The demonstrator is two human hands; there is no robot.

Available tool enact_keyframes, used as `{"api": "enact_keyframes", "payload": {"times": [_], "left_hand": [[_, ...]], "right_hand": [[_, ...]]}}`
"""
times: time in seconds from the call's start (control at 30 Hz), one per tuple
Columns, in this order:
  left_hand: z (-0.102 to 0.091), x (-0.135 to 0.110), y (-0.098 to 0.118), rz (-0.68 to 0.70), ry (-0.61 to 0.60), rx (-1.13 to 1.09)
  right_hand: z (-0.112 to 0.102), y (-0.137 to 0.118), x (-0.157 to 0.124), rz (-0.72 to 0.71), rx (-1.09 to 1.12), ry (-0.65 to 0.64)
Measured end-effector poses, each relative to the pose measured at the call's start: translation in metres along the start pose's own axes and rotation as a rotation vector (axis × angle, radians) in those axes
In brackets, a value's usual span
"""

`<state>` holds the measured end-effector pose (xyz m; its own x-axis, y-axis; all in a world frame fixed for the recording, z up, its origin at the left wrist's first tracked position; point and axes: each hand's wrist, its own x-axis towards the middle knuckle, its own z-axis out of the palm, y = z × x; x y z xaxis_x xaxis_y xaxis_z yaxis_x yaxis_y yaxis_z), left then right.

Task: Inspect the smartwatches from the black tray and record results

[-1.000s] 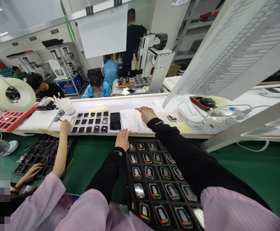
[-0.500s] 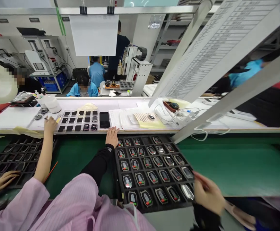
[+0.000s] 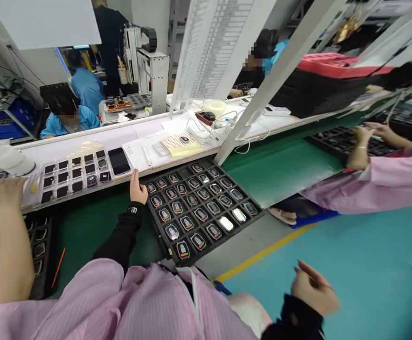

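Observation:
A black compartment tray [image 3: 188, 191] holds several smartwatch bodies, many with lit screens, and lies at a slant on the green bench surface. My left hand [image 3: 138, 189] rests at the tray's far left corner, against the edge of the white shelf, its fingers stretched out and nothing held. Away from the tray, my right hand [image 3: 314, 289] hangs in the air above the blue floor. Its fingers are loosely bent and apart, with nothing visible between them. Two watches [image 3: 232, 219] near the tray's right front edge reflect white light.
On the shelf are a clear tray of dark watch parts [image 3: 76, 174], a phone [image 3: 119, 160] and a yellow dotted sheet [image 3: 183, 142]. A co-worker's arm [image 3: 11, 236] reaches in from the left. Another co-worker's hands [image 3: 364, 137] work at the right. A slanted white post [image 3: 262, 94] stands beyond my tray.
My view has turned to the right. My right hand has come away from the tray's right edge and is now out over the floor. My left hand stays by the tray's far left corner.

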<state>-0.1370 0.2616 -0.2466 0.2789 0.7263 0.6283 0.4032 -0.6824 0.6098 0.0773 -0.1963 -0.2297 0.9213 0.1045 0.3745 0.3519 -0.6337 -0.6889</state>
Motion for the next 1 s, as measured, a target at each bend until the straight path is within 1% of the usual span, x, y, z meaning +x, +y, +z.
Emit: {"api": "enact_keyframes", "payload": {"times": [0.03,0.07,0.1,0.13,0.2,0.27,0.33,0.37,0.43,0.47,0.5,0.57,0.63,0.7,0.77,0.8,0.87,0.93,0.97,1.0], "left_hand": [[-0.008,-0.012,0.005,-0.019,-0.011,-0.043],[-0.016,-0.028,0.009,-0.046,-0.040,-0.075],[-0.024,-0.047,0.011,-0.088,-0.080,-0.102],[-0.033,-0.070,0.012,-0.149,-0.121,-0.127],[-0.051,-0.121,0.011,-0.317,-0.203,-0.177],[-0.069,-0.177,0.010,-0.521,-0.236,-0.202],[-0.086,-0.230,0.015,-0.762,-0.211,-0.236],[-0.092,-0.252,0.020,-0.855,-0.189,-0.248],[-0.098,-0.286,0.037,-1.006,-0.124,-0.275],[-0.097,-0.295,0.047,-1.056,-0.095,-0.292],[-0.093,-0.299,0.059,-1.094,-0.059,-0.307],[-0.075,-0.294,0.083,-1.133,0.018,-0.321],[-0.050,-0.274,0.107,-1.145,0.112,-0.300],[-0.024,-0.247,0.127,-1.127,0.182,-0.266],[-0.006,-0.222,0.142,-1.025,0.252,-0.164],[0.000,-0.212,0.149,-0.974,0.274,-0.116],[0.003,-0.201,0.159,-0.914,0.297,-0.041],[0.000,-0.202,0.169,-0.929,0.293,0.003],[-0.001,-0.205,0.175,-0.946,0.290,0.033],[-0.001,-0.210,0.183,-0.952,0.289,0.086]], "right_hand": [[0.016,-0.001,0.007,0.098,-0.013,0.054],[0.032,-0.004,0.015,0.121,0.001,0.021],[0.048,-0.010,0.023,0.098,0.026,-0.022],[0.062,-0.017,0.032,0.080,0.036,-0.021],[0.085,-0.031,0.050,0.026,0.059,-0.065],[0.101,-0.041,0.068,-0.019,0.077,-0.110],[0.112,-0.046,0.086,-0.061,0.092,-0.179],[0.117,-0.047,0.095,-0.083,0.098,-0.217],[0.126,-0.046,0.113,-0.141,0.103,-0.300],[0.130,-0.044,0.122,-0.174,0.102,-0.339],[0.133,-0.042,0.132,-0.204,0.098,-0.378],[0.140,-0.036,0.150,-0.246,0.080,-0.452],[0.145,-0.031,0.165,-0.268,0.059,-0.509],[0.149,-0.026,0.178,-0.270,0.041,-0.559],[0.154,-0.022,0.187,-0.236,0.017,-0.627],[0.156,-0.020,0.191,-0.204,-0.002,-0.678],[0.161,-0.017,0.197,-0.125,-0.050,-0.809],[0.162,-0.015,0.201,-0.066,-0.074,-0.927],[0.161,-0.014,0.202,-0.065,-0.064,-0.959],[0.158,-0.013,0.202,-0.093,-0.035,-0.971]]}}
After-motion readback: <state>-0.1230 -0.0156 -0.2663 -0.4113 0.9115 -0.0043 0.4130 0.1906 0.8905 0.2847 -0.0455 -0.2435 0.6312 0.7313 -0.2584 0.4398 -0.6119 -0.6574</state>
